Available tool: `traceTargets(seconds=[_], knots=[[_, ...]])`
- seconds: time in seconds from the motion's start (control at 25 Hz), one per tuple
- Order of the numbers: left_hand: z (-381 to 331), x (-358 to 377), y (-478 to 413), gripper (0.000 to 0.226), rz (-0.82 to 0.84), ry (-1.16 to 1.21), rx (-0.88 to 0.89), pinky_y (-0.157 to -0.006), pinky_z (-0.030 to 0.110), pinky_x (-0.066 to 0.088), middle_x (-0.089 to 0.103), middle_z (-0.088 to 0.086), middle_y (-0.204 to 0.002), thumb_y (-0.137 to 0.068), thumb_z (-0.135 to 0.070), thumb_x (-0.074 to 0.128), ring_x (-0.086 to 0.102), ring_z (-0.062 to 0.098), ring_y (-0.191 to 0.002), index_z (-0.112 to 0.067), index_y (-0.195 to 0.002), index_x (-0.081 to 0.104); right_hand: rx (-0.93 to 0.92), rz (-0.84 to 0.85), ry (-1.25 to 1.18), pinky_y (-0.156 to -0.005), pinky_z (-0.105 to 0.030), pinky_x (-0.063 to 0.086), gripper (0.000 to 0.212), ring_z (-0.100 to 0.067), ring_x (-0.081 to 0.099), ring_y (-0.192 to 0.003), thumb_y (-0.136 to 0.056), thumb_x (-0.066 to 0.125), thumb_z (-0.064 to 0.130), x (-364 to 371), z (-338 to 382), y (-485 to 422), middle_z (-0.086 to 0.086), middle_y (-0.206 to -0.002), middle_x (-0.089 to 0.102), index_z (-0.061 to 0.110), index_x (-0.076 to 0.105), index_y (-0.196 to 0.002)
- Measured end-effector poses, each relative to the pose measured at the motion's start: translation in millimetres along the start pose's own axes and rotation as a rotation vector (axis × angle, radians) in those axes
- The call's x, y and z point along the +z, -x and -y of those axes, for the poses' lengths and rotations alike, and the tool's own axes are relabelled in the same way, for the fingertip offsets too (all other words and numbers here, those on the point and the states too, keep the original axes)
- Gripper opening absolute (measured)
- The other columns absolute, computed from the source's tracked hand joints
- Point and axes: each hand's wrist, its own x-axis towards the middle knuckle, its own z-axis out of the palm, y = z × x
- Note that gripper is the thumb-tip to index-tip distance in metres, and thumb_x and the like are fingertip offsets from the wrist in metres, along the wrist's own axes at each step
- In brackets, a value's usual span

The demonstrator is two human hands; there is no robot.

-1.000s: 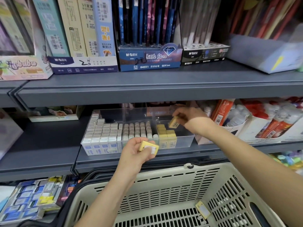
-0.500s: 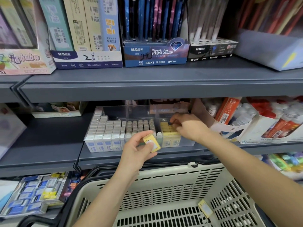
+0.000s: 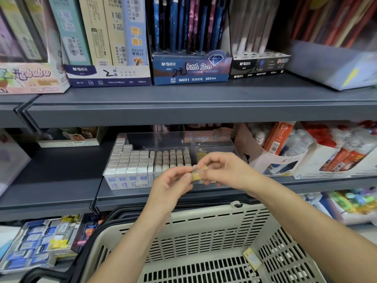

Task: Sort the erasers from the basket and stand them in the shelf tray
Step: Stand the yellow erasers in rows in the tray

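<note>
In front of the clear shelf tray (image 3: 163,140), my left hand (image 3: 170,185) and my right hand (image 3: 223,170) meet on one small yellow eraser (image 3: 196,176). Fingertips of both hands pinch it, and most of it is hidden by them. The tray holds rows of standing erasers: white and blue ones (image 3: 127,166) at the left, beige ones (image 3: 173,158) in the middle, yellow ones (image 3: 201,156) at the right, partly behind my hands. Below, another yellow eraser (image 3: 252,258) lies against the right inner wall of the beige plastic basket (image 3: 204,231).
The tray sits on a grey middle shelf (image 3: 61,180) under the upper shelf (image 3: 183,107) with its pencil and pen display boxes. Glue bottles in cardboard boxes (image 3: 306,160) stand right of the tray. Packs of stationery (image 3: 40,244) lie on the lower shelf at left.
My right hand has come back out of the tray's yellow compartment without the eraser it carried there. It now meets my left hand, which has risen slightly with its yellow eraser.
</note>
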Motion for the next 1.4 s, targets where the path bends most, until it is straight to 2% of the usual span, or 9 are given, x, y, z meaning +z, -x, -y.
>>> traceTargets(seconds=[0.2, 0.44, 0.52, 0.6, 0.76, 1.04, 1.2, 1.28, 1.4], knots=[[0.0, 1.3, -2.3, 0.024, -0.017, 0.000, -0.075, -0.068, 0.021, 0.055, 0.068, 0.006, -0.102, -0.087, 0.001, 0.058, 0.070, 0.015, -0.083, -0.017, -0.103, 0.060, -0.032, 0.049, -0.141, -0.073, -0.022, 0.049, 0.035, -0.011, 0.062, -0.073, -0.077, 0.065, -0.004, -9.2, -10.7, 3.2, 0.002, -0.084, 0.069, 0.024, 0.064, -0.099], [-1.1, -0.9, -1.8, 0.023, -0.029, -0.139, 0.005, -0.068, 0.020, 0.055, 0.068, 0.001, -0.098, -0.085, -0.001, 0.062, 0.068, 0.007, -0.086, -0.021, -0.097, 0.062, 0.053, -0.057, -0.181, -0.063, -0.016, 0.054, 0.018, -0.008, 0.069, -0.070, -0.078, 0.070, 0.006, -10.8, -15.7, -0.6, 0.002, -0.076, 0.074, 0.013, 0.067, -0.094], [0.4, -8.1, -3.6, 0.022, -0.083, -0.293, 0.053, -0.076, 0.023, 0.054, 0.068, -0.005, -0.098, -0.086, -0.009, 0.063, 0.065, 0.003, -0.087, -0.029, -0.096, 0.061, 0.044, -0.306, 0.006, -0.068, -0.019, 0.053, 0.019, -0.009, 0.067, -0.073, -0.078, 0.070, 0.009, -31.6, -14.3, -14.0, 0.007, -0.078, 0.073, 0.015, 0.066, -0.096], [2.3, -16.2, -5.0, 0.019, -0.139, -0.369, 0.056, -0.082, 0.026, 0.053, 0.068, -0.008, -0.096, -0.087, -0.015, 0.063, 0.063, 0.000, -0.088, -0.032, -0.095, 0.061, 0.046, -0.468, 0.391, -0.078, -0.025, 0.050, 0.018, -0.016, 0.063, -0.085, -0.083, 0.066, 0.015, -50.0, -12.8, -28.9, 0.003, -0.093, 0.069, 0.022, 0.063, -0.099], [7.1, -18.9, -5.4, 0.014, -0.146, -0.406, 0.027, -0.084, 0.028, 0.053, 0.067, -0.008, -0.095, -0.087, -0.017, 0.063, 0.061, 0.000, -0.088, -0.029, -0.095, 0.062, 0.048, -0.341, 0.758, -0.087, -0.031, 0.048, 0.020, -0.028, 0.062, -0.098, -0.090, 0.056, 0.018, -48.6, -21.8, -51.8, -0.007, -0.110, 0.067, 0.018, 0.059, -0.110], [12.9, -17.5, -7.2, 0.014, -0.146, -0.410, 0.016, -0.082, 0.025, 0.052, 0.066, -0.007, -0.096, -0.087, -0.015, 0.062, 0.060, 0.000, -0.086, -0.022, -0.100, 0.062, 0.128, -0.204, 0.783, -0.082, -0.030, 0.048, 0.018, -0.029, 0.060, -0.097, -0.092, 0.046, 0.013, -27.1, -41.4, -68.9, -0.010, -0.110, 0.065, 0.014, 0.059, -0.105], [14.3, -13.8, -4.8, 0.014, -0.121, -0.448, 0.020, -0.078, 0.012, 0.047, 0.065, -0.008, -0.098, -0.088, -0.017, 0.062, 0.059, -0.001, -0.087, -0.028, -0.097, 0.060, 0.104, -0.133, 0.783, -0.083, -0.033, 0.049, 0.020, -0.030, 0.060, -0.095, -0.094, 0.042, 0.016, -29.9, -38.8, -65.7, -0.011, -0.108, 0.066, 0.014, 0.059, -0.104], [11.0, -10.8, -0.3, 0.015, -0.145, -0.447, 0.060, -0.078, 0.010, 0.045, 0.065, -0.009, -0.098, -0.089, -0.016, 0.060, 0.059, 0.000, -0.090, -0.029, -0.095, 0.060, 0.075, -0.158, 0.771, -0.087, -0.034, 0.049, 0.021, -0.029, 0.060, -0.099, -0.094, 0.044, 0.019, -31.6, -32.8, -56.4, -0.009, -0.111, 0.065, 0.016, 0.058, -0.109], [3.9, -2.6, 15.8, 0.018, -0.184, -0.434, 0.158, -0.073, 0.007, 0.044, 0.064, -0.011, -0.093, -0.089, -0.014, 0.059, 0.058, -0.005, -0.083, -0.032, -0.090, 0.060, -0.062, -0.373, 0.662, -0.082, -0.025, 0.048, 0.021, -0.018, 0.062, -0.094, -0.092, 0.050, 0.022, -27.6, -30.1, -21.3, -0.003, -0.104, 0.067, 0.018, 0.062, -0.110]])
